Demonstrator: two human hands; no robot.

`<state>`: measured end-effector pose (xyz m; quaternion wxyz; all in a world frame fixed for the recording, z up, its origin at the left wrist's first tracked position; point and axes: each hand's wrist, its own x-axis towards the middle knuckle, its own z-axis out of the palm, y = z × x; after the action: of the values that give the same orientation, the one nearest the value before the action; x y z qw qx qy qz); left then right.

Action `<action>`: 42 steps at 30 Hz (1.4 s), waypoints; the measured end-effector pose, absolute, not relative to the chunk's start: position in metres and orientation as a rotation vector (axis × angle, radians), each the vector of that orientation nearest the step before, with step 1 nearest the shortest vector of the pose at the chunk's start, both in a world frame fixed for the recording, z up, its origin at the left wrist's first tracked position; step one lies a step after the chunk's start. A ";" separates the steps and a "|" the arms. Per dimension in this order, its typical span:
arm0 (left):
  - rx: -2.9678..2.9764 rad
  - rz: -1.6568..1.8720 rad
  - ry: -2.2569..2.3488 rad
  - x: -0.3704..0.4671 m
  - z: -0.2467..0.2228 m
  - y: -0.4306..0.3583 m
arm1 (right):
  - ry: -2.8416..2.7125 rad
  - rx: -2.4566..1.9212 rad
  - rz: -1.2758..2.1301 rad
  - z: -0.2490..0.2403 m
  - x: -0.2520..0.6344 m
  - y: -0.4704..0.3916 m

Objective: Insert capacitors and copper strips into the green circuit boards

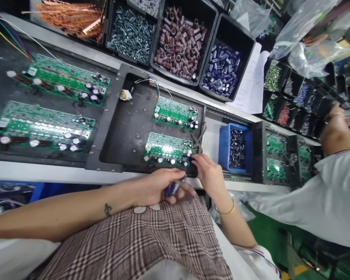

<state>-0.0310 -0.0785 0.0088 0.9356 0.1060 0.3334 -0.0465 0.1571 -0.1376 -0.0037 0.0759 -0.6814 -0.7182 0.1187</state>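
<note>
My left hand [170, 186] is closed around several purple-blue capacitors [171, 189], palm turned up in front of the checked apron. At the lower right corner of the nearer green circuit board [166, 148], my right hand [207, 171] pinches a dark blue capacitor [191, 158] against the board's edge. Round silver-topped capacitors line that side of the board. A second green circuit board [176, 112], with coloured wires at its upper left, lies behind it in the same black tray [121, 136].
Black bins hold brown capacitors [181, 46], blue capacitors [221, 70] and small dark green parts [131, 35]. A blue bin [225, 147] of dark parts stands right of the tray. More boards [46, 124] lie left. A co-worker's arm [336, 132] reaches in at right.
</note>
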 end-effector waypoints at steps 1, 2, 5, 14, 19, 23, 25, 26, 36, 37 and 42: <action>0.226 -0.098 0.690 -0.031 0.009 -0.078 | -2.163 -2.045 0.365 -0.003 0.157 -0.137; 0.232 -0.097 0.696 -0.032 0.010 -0.078 | -2.173 -2.045 0.377 -0.002 0.158 -0.136; 0.208 -0.075 0.700 -0.034 0.011 -0.077 | -2.194 -2.030 0.413 -0.002 0.160 -0.135; 0.199 -0.068 0.658 -0.034 0.016 -0.078 | -2.279 -1.969 0.441 -0.001 0.165 -0.131; 0.208 -0.096 0.687 -0.034 0.017 -0.077 | -2.353 -1.961 0.364 -0.005 0.166 -0.133; 0.127 -0.150 0.752 -0.033 0.014 -0.074 | -2.370 -1.836 0.398 -0.011 0.167 -0.137; 0.082 -0.155 0.766 -0.034 0.012 -0.074 | -2.213 -1.804 0.446 -0.006 0.163 -0.140; 0.073 -0.155 0.767 -0.035 0.012 -0.074 | -2.101 -1.803 0.483 -0.001 0.159 -0.142; 0.594 0.212 0.720 0.065 0.059 0.057 | -1.321 -1.790 0.132 0.037 0.169 -0.141; 0.812 0.326 0.698 0.077 0.065 0.093 | -1.339 -1.780 0.132 0.033 0.172 -0.139; 1.687 0.734 1.085 0.050 0.068 0.257 | -1.372 -1.857 0.347 0.000 0.170 -0.157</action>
<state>0.0499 0.2570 0.0684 0.4820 0.6919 0.4452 0.3012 0.1701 -0.1570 -0.0003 0.3928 -0.7314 -0.5405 0.1365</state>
